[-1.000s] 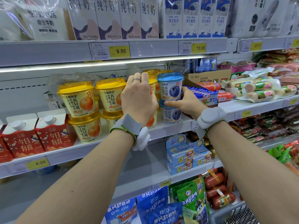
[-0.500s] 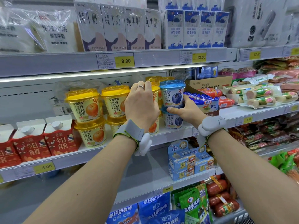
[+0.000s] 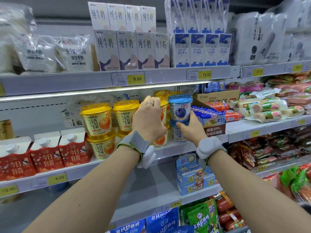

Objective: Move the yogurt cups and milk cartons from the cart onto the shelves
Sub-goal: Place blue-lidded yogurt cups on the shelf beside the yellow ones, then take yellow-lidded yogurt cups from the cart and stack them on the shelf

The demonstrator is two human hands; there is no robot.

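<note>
The left hand point(image 3: 149, 121) curls round a stack of orange yogurt cups point(image 3: 162, 113) on the middle shelf point(image 3: 185, 145), hiding most of them; its fingertips cannot be seen. Just beside it, the right hand point(image 3: 191, 127) grips two stacked blue yogurt cups point(image 3: 180, 109) where they meet, thumb across the front, its other fingers hidden behind. All cups stand upright, lids up. Red milk cartons point(image 3: 45, 155) stand upright far left, partly cut off.
</note>
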